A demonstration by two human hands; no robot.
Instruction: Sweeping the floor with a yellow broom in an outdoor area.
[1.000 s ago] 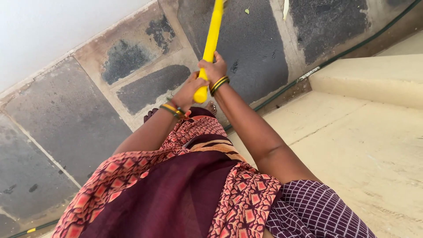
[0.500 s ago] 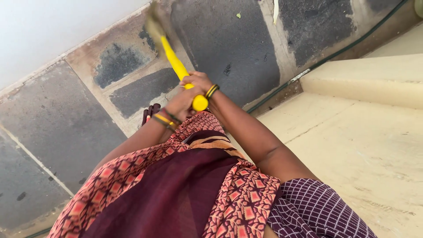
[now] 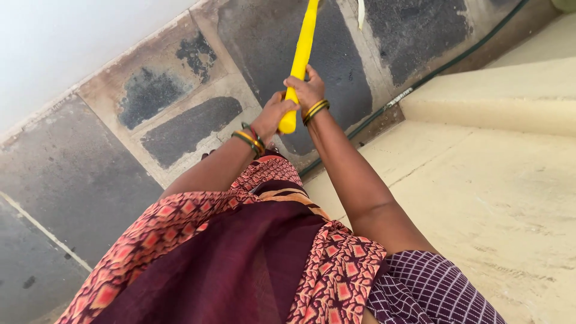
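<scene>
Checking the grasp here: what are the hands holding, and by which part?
Both hands, left hand and right hand, grasp a yellow handle at its near, rounded end.

Place: an outdoor paved yard or walkway at the foot of a house, beside its entrance steps.
Ground: large dark grey stone slabs (image 3: pixel 72 174) set in wide, pale, weathered mortar joints, with damp-looking dark patches and a few bits of leaf litter.
Wall: a plain whitish plastered wall (image 3: pixel 66 42) meets the paving along a straight edge.
Steps: 2 cream-coloured concrete steps (image 3: pixel 498 198) rise beside the slabs, their surfaces scuffed and lightly stained.
Hose: a thin dark green garden hose (image 3: pixel 420 81) runs along the base of the steps.
Light: even daylight, no lamps or ceiling in view.
</scene>
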